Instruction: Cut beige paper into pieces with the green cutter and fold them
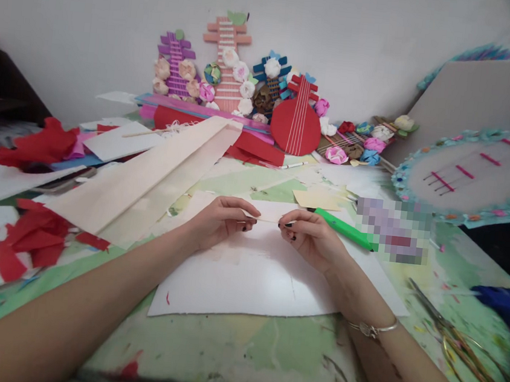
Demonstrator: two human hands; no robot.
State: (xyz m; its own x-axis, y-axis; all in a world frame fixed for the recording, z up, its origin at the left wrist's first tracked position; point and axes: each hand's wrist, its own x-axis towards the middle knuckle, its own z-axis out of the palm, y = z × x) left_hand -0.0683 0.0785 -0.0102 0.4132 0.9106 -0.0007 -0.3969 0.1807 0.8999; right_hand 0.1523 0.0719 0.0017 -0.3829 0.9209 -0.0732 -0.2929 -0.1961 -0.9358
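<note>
My left hand point(225, 221) and my right hand point(307, 233) are raised over a white sheet point(245, 287), facing each other. Between their pinched fingertips stretches a thin pale strip point(269, 220), one end in each hand. Its exact material is too small to tell. A green marker-like tool point(346, 230) lies just beyond my right hand, near a cream paper piece point(316, 200). To the left of my left hand rests a long folded cream paper point(146, 185).
Gold-handled scissors point(453, 339) lie at the right. Red crumpled paper point(34, 237) and white sheets cover the left side. Several decorated paper instruments, including a red one point(296, 122), stand against the wall. A flower-edged oval piece point(476, 171) is at the right.
</note>
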